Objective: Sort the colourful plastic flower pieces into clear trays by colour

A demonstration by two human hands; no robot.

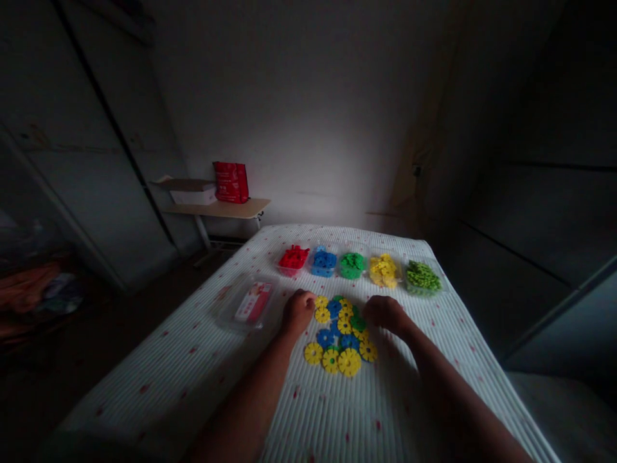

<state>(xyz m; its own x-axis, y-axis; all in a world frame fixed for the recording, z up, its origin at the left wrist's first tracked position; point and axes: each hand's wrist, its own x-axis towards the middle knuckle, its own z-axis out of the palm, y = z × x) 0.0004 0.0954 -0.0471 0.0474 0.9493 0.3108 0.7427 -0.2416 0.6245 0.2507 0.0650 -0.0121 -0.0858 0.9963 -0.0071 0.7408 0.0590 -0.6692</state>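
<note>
A loose pile of flat, notched plastic discs lies on the cloth between my hands: a yellow disc (349,363) at the near edge, a blue disc (325,337) at the left, a green disc (357,321) at the right. My left hand (299,310) is at the pile's upper left, fingers curled together close to a small yellow disc (321,301). On the opposite side my right hand (384,312) rests by the green disc, its fingers bent inward and dark. Whatever either hand pinches is hidden.
Behind the pile stand clear tubs of red pieces (293,258), blue pieces (323,262), green pieces (352,264), yellow pieces (384,269) and light green pieces (423,276). A clear plastic box with a pink label (254,301) lies left. A side table (241,209) holds a red bag (231,182).
</note>
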